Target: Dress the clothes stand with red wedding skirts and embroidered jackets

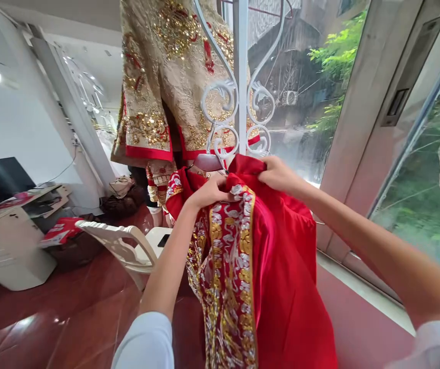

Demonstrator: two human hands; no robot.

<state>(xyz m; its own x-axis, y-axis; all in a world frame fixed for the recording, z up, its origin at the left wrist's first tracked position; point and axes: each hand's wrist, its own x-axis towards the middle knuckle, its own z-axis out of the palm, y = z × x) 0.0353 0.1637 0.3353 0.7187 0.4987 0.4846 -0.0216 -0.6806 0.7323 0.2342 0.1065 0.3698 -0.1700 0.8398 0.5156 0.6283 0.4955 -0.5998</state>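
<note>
A red satin garment [285, 266] with a gold and silver embroidered border hangs in front of me on a hanger [209, 162]. My left hand [209, 192] grips the embroidered collar edge, fingers closed on the fabric. My right hand [279, 174] pinches the red shoulder cloth near the hanger's top. The hanger hooks onto a white ornate metal stand [239, 92]. A gold embroidered robe [158, 87] with red trim hangs higher up on the same stand.
A white plastic chair [127, 246] with a dark phone [163, 240] on its seat stands left of the garment. A white table [8, 246] with papers is at far left. Large glass windows [427, 169] fill the right side. The floor is glossy red-brown.
</note>
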